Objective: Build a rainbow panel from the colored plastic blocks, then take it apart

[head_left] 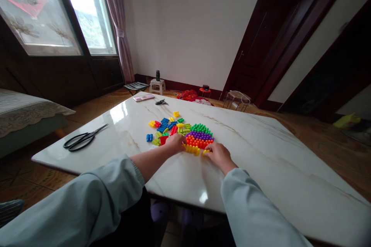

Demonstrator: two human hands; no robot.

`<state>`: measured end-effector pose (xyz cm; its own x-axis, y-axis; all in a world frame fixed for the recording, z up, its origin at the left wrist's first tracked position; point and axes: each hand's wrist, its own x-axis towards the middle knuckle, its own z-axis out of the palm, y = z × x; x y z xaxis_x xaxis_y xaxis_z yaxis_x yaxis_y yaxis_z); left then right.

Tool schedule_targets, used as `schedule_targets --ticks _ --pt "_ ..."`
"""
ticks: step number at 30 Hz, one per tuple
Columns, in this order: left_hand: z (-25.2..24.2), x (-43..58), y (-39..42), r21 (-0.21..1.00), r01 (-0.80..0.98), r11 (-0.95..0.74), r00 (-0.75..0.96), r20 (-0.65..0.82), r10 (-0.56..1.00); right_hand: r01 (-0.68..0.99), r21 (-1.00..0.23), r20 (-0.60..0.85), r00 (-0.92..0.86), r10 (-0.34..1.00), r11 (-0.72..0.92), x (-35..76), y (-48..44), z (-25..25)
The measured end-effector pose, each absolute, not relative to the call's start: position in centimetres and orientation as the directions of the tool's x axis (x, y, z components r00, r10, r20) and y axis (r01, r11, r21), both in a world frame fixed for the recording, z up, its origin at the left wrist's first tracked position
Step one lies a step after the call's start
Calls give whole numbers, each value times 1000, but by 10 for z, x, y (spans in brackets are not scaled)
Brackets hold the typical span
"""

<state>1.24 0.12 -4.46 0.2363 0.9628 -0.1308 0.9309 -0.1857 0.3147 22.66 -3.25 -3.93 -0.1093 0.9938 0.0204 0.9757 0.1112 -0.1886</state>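
On the white marble table [261, 162] lies a joined slab of plastic blocks [199, 138] in rows of green, purple, orange and yellow. My left hand [174, 142] rests closed at the slab's left end, against the yellow row [192, 148]. My right hand [218, 153] is closed at the slab's right front corner, pinching a yellow block [206, 151]. Loose blocks [165, 126] in blue, yellow, red and green lie scattered just left of and behind my left hand.
Large black scissors [84, 139] lie at the table's left side. A pink flat case [143, 97] and small dark scissors [161, 102] sit at the far edge. Stools [157, 85], a folding stand [236, 99] and a bed [26, 115] surround the table.
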Motion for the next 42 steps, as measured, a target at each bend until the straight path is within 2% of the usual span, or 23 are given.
schedule_targets --ticks 8,18,28,33,42 --pt "-45 13 1 268 944 -192 232 -123 965 985 -108 44 -127 991 131 203 -34 -45" --pt "-34 17 -7 292 943 -159 210 -152 966 974 -125 28 -186 982 188 191 -32 -46" --pt "-32 21 -10 243 957 -157 199 -162 966 989 -79 -33 -125 992 123 196 -34 -45" --pt "-25 27 -14 217 956 -195 221 -98 970 995 -67 -47 -71 996 68 203 -32 -44" --pt "-30 33 -15 191 966 -171 194 -107 975 989 -112 3 -101 995 101 186 -33 -45"
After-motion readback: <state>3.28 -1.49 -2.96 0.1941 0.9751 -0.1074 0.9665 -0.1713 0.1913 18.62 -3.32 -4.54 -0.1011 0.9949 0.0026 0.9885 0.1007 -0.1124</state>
